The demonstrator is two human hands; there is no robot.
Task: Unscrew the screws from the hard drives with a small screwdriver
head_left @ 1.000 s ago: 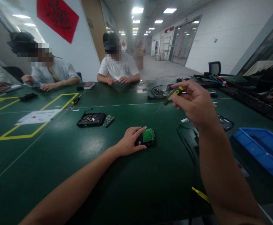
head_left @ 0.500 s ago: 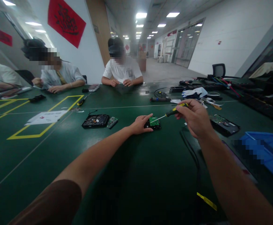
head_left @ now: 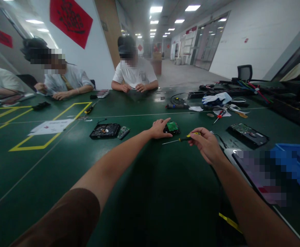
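Observation:
My left hand [head_left: 160, 129] grips a small hard drive [head_left: 175, 131] on the table, its thumb along the near edge and its index finger across the far side. A green circuit board [head_left: 172, 126] shows on the drive's upper face; the drive's left end is hidden under my hand. My right hand [head_left: 203, 141] is closed around the yellow and black handle of a screwdriver [head_left: 182, 139]. The screwdriver's shaft points left, with its tip on the near side of the drive, apart from it.
To the left lie an opened hard drive [head_left: 105, 131] and a loose circuit board [head_left: 123, 132]. Rightward are another hard drive [head_left: 249, 134], a tablet-like device [head_left: 255, 178], a blue bin [head_left: 294, 161], a red screwdriver [head_left: 219, 116] and gloves [head_left: 216, 98]. People sit across the green table [head_left: 139, 206].
My right hand has lowered and drawn the screwdriver back from the circuit board toward me. My left hand stays on the drive; both appear slightly farther right in view.

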